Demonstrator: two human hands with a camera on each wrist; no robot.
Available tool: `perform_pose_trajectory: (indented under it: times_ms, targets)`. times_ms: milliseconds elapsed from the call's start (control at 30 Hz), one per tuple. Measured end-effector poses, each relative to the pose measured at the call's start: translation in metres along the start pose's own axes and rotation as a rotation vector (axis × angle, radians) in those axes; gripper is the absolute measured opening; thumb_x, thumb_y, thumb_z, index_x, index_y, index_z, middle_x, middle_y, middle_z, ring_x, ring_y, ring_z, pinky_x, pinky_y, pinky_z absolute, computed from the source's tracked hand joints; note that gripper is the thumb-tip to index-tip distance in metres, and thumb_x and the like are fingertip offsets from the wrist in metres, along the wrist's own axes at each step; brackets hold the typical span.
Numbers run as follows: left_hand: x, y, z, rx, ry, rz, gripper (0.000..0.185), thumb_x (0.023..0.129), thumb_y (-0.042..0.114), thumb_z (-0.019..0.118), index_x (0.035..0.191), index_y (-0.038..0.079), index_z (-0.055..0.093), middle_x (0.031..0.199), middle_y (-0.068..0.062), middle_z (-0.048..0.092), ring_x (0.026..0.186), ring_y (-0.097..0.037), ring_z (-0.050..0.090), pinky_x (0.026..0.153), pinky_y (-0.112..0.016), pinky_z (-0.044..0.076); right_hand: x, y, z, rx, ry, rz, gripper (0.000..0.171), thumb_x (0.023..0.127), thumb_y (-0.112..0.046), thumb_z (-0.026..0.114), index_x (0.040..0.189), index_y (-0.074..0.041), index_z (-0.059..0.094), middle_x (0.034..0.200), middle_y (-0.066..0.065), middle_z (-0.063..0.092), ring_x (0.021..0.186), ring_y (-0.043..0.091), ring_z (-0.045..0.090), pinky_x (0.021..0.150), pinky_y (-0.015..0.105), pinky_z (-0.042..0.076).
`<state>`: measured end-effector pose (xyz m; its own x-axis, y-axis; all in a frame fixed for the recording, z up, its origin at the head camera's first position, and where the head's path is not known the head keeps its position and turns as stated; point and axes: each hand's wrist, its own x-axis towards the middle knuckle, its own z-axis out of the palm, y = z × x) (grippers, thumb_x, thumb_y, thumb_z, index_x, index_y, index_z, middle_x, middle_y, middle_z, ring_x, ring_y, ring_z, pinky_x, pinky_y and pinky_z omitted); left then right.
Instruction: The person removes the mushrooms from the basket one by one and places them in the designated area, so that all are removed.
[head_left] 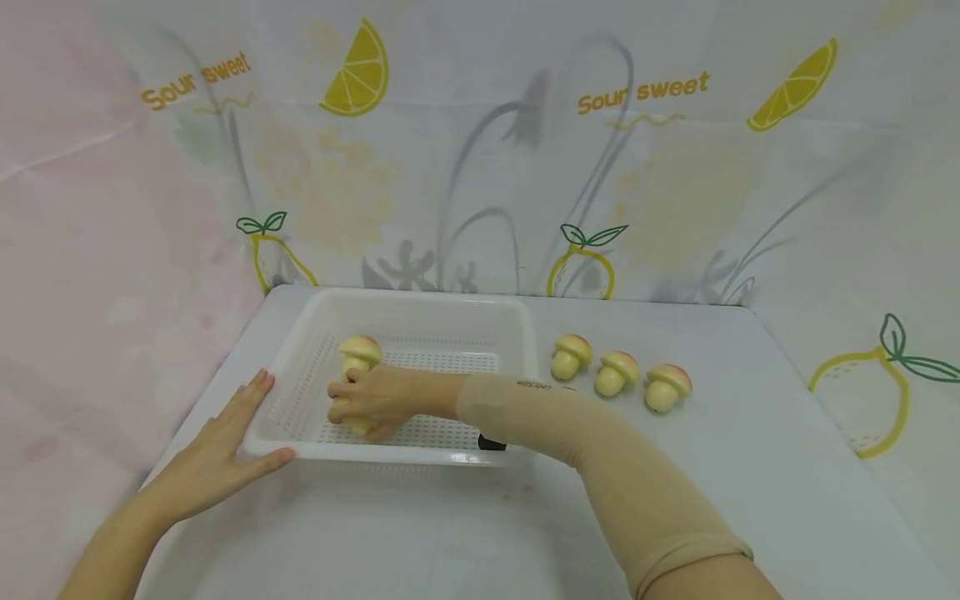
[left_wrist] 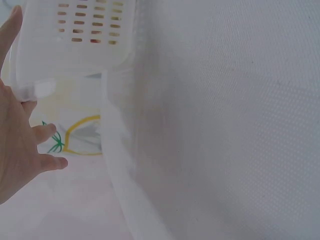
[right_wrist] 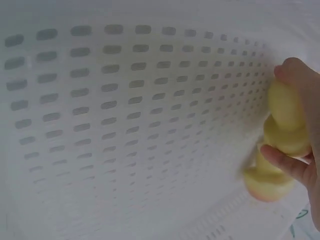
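Observation:
Inside a white plastic basket (head_left: 390,454) with a slotted floor, my right hand (head_left: 375,398) grips a yellow toy mushroom (right_wrist: 287,112), its fingers bent around it. A second toy mushroom (head_left: 360,347), with a pinkish top on its cap, lies just beyond that hand at the basket's left side. In the right wrist view the two mushrooms sit end to end, partly covered by fingers. My left hand (head_left: 213,462) lies at the basket's near left corner, fingers spread and straight, thumb at the rim.
To the right of the basket, three more mushrooms (head_left: 618,372) stand in a slanting row on the white table (head_left: 750,483). A dark patch (head_left: 491,443) shows by the right sleeve. Behind the table hangs a lemon-printed cloth (head_left: 480,167).

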<state>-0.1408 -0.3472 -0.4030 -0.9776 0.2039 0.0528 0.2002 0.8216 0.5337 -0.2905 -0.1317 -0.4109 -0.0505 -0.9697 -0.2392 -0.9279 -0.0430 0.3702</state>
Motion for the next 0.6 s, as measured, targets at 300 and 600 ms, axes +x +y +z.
perform_pose_trajectory:
  times_ms: [300, 600]
  targets:
    - [-0.002, 0.001, 0.0, -0.011, 0.004, 0.0, 0.095, 0.091, 0.04, 0.065, 0.156, 0.019, 0.0, 0.161, -0.008, -0.003, 0.143, -0.045, 0.0, 0.102, -0.074, 0.001, -0.002, 0.013, -0.016, 0.296, 0.002, 0.139, 0.088, 0.078, -0.044, 0.072, 0.147, -0.008, 0.029, 0.136, 0.001, 0.041, 0.121, 0.014, 0.04, 0.101, 0.02, 0.033]
    - [-0.001, -0.002, 0.0, -0.028, -0.011, 0.007, 0.095, 0.091, 0.039, 0.064, 0.156, 0.022, -0.003, 0.161, -0.006, -0.006, 0.143, -0.045, -0.002, 0.102, -0.074, -0.002, -0.023, 0.037, -0.05, 0.591, 0.364, 0.232, 0.077, 0.073, -0.033, 0.078, 0.134, -0.005, 0.041, 0.125, 0.004, 0.053, 0.107, 0.012, 0.052, 0.088, 0.013, 0.039]
